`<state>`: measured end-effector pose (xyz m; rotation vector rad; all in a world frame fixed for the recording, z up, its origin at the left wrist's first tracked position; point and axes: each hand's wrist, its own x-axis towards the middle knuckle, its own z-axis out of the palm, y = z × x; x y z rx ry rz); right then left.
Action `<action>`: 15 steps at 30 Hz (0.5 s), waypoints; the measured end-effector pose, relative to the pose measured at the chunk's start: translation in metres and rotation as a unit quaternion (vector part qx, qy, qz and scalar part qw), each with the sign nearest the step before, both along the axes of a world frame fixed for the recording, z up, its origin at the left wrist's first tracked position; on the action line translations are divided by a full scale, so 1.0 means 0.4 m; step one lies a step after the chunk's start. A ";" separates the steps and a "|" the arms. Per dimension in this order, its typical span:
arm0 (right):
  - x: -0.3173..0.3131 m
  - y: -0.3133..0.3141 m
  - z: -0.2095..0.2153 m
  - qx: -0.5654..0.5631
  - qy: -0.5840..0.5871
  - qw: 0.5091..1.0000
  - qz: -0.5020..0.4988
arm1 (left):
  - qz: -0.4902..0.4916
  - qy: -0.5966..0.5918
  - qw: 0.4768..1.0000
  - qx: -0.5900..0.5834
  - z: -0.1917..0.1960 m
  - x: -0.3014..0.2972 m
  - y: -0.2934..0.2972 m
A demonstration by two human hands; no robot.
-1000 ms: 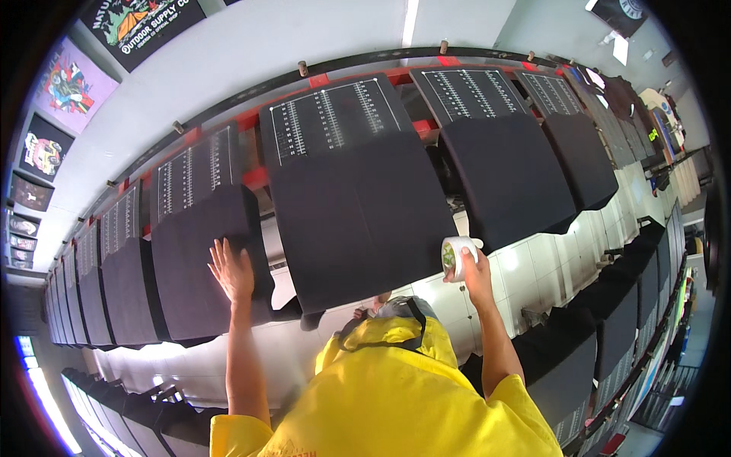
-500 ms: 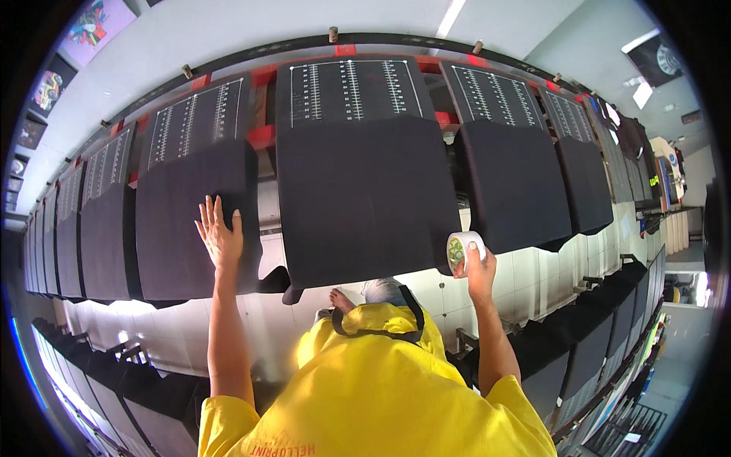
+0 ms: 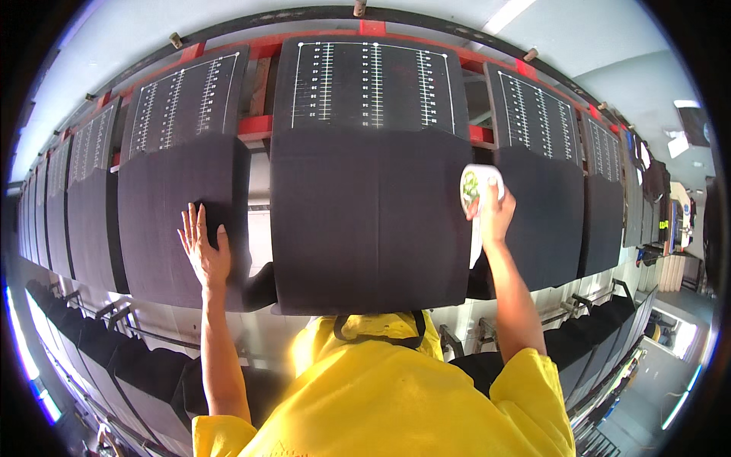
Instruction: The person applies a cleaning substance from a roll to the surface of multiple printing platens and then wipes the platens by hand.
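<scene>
My left hand (image 3: 206, 255) lies flat with fingers spread on the black garment (image 3: 156, 221) stretched over the board to the left. My right hand (image 3: 496, 217) grips a white, round roll- or tub-shaped thing (image 3: 470, 186) with a green-and-white pattern on its end; its exact kind is unclear. That hand is over the gap between the middle board's right edge and the board to its right. In front of me, another black garment (image 3: 369, 221) covers the near part of the middle board (image 3: 350, 84), whose far end shows white ruler marks.
Several more boards with black garments (image 3: 541, 217) curve away on both sides. A red frame (image 3: 254, 124) and a dark rail (image 3: 266, 20) run along the far side. Behind me stands another row of black-covered boards (image 3: 145, 365). Clothes (image 3: 656, 183) hang at the far right.
My view has come nearer the middle board. The right hand has moved farther from me, up along that board's right edge, with the white thing. The left hand has shifted slightly left.
</scene>
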<state>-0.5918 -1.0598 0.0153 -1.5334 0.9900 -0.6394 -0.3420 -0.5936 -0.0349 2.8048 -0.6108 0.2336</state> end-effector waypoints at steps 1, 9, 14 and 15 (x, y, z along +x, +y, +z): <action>0.035 -0.037 -0.007 -0.005 -0.002 1.000 0.006 | -0.002 0.000 1.000 0.000 -0.001 0.002 0.001; 0.241 -0.197 -0.021 0.008 -0.057 0.998 0.023 | -0.006 -0.004 1.000 -0.005 -0.001 0.001 0.008; 0.192 -0.176 -0.027 0.034 -0.055 0.998 0.023 | -0.011 -0.020 1.000 -0.006 -0.011 0.010 0.006; 0.168 -0.159 -0.021 0.038 -0.044 0.998 0.025 | -0.012 -0.026 1.000 -0.008 -0.011 0.013 0.006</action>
